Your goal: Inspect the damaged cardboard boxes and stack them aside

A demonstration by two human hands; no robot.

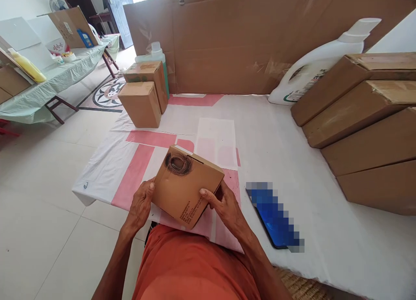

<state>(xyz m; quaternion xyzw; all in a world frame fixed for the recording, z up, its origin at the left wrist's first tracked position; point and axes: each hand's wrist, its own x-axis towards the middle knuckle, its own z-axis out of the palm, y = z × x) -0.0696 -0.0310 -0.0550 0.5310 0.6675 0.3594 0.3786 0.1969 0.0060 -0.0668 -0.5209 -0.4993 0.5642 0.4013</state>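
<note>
A small brown cardboard box (182, 191) is held tilted in front of me, near the table's front edge. Its facing side carries a dark scribbled ring (178, 163) around a hole-like spot, and lines of small print lower down. My left hand (141, 202) grips the box's left edge, thumb on the near side. From the right, my right hand (227, 204) clasps it with the thumb laid across the face and the other fingers behind, out of sight. Under and beyond it lies a white paper sheet (217, 139) on the pink and white tablecloth (134, 174).
Two brown boxes (139, 105) and a green-liquid bottle (156, 53) stand at the back left. A pixelated phone (276, 220) lies right of my hand. Several leaning boxes (367, 178) and a white jug (318, 70) line the right. A cardboard panel (227, 44) walls the back.
</note>
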